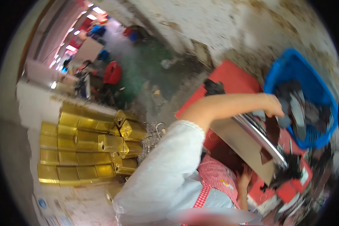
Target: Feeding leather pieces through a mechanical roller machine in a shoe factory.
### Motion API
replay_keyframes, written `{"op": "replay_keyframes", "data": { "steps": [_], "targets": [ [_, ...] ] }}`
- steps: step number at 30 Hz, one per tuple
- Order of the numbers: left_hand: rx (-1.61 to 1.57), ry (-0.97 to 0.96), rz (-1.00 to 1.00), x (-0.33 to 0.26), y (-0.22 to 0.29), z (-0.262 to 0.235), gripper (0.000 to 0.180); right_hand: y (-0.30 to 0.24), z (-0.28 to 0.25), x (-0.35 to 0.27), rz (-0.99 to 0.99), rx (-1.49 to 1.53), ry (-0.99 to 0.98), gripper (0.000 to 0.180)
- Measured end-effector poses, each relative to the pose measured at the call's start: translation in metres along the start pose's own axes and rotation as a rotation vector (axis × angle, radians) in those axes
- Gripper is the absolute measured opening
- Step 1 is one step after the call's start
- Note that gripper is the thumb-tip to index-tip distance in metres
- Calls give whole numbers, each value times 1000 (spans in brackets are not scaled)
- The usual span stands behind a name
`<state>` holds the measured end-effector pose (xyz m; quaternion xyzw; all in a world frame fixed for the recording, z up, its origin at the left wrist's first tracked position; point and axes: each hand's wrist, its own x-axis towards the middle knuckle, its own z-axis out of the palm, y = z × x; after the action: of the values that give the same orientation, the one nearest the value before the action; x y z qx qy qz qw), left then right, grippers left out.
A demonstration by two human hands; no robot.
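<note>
My left arm reaches across to the right, and my left hand point(274, 106) is at the near rim of a blue plastic basket point(272, 78). Its fingers are bent and closed; what they hold is hidden by blur. Grey and dark flat scraps point(298, 107) lie in the basket, some close to my fingertips. Below that arm is a tilted cardboard panel point(240, 143) with a shiny metal bar point(265, 141) along it. Lower down, my right hand point(245, 176) rests by the panel's lower edge, its fingers stretched out and apart.
A red board point(235, 75) lies beyond my left arm. Black scraps point(290, 171) and red blocks point(261, 192) crowd the lower right. Stacked gold tins point(86, 141) stand at the left beside metal shavings point(151, 137). A red chair-like object point(112, 72) is farther off on the green floor.
</note>
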<state>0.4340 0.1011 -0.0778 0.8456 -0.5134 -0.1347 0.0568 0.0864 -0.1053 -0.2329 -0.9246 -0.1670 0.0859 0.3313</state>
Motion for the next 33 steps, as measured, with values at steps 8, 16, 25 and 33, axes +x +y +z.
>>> {"op": "replay_keyframes", "data": {
  "steps": [8, 16, 25, 33],
  "targets": [
    [-171, 691, -38, -11, -33, -35, 30, 6, -2, 3, 61, 36, -39, 59],
    [-294, 133, -260, -63, -69, 103, 51, -22, -25, 10, 85, 45, -73, 31],
    [-469, 5, -331, -74, -11, 43, 33, -100, -90, 47, 225, 651, 11, 34],
    [-455, -100, -83, -46, 28, 45, 31, -47, -84, -20, -73, 350, 52, 38]
  ]
}}
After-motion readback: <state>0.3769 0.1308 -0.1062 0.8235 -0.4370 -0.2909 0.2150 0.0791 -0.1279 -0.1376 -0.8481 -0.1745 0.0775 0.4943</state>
